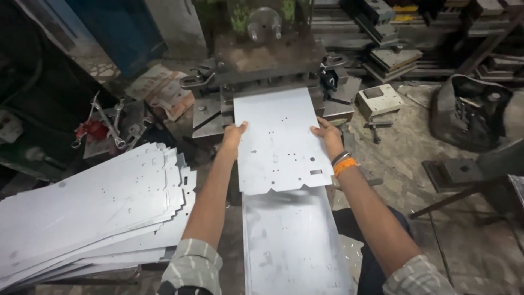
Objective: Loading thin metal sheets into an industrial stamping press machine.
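Head view: a punched metal sheet is held flat, its far edge under the press die, gripped along its sides by the left hand and right hand, fingers closed over the edges. Fingers could be cut by the sharp edges, or caught if carried toward the die. The far edge and the fingertips beneath the sheet are hidden; the stacked sheets are cut off at left.
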